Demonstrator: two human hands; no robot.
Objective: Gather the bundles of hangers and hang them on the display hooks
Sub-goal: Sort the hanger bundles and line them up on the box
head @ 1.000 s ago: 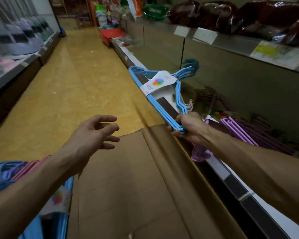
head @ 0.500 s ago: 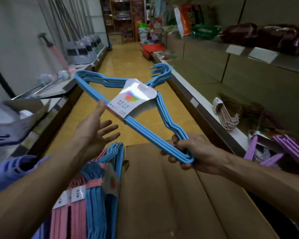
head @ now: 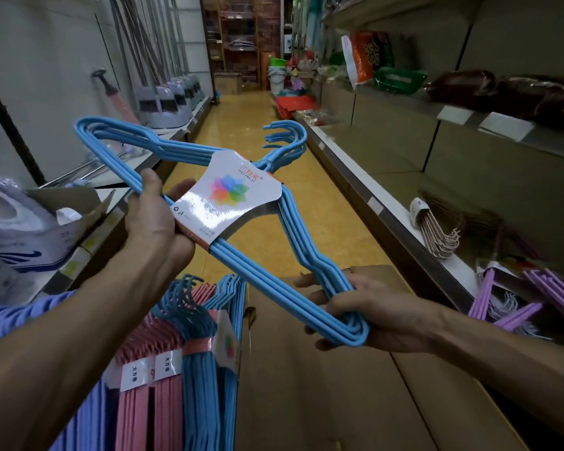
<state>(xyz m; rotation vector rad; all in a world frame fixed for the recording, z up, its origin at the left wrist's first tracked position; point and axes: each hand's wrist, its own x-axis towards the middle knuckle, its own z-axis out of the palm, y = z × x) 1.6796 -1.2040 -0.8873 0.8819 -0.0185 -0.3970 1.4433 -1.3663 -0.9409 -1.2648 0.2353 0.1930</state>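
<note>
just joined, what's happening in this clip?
A person in a shop aisle holds one blue hanger bundle in both hands: left hand grips near its paper label, right hand grips the lower corner. More pink and blue bundles wait below. Nothing is hung yet; purple hangers lie on the right shelf.

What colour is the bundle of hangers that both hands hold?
The bundle of hangers is light blue, with a white card bearing a multicoloured flower. The head view shows it.
</note>
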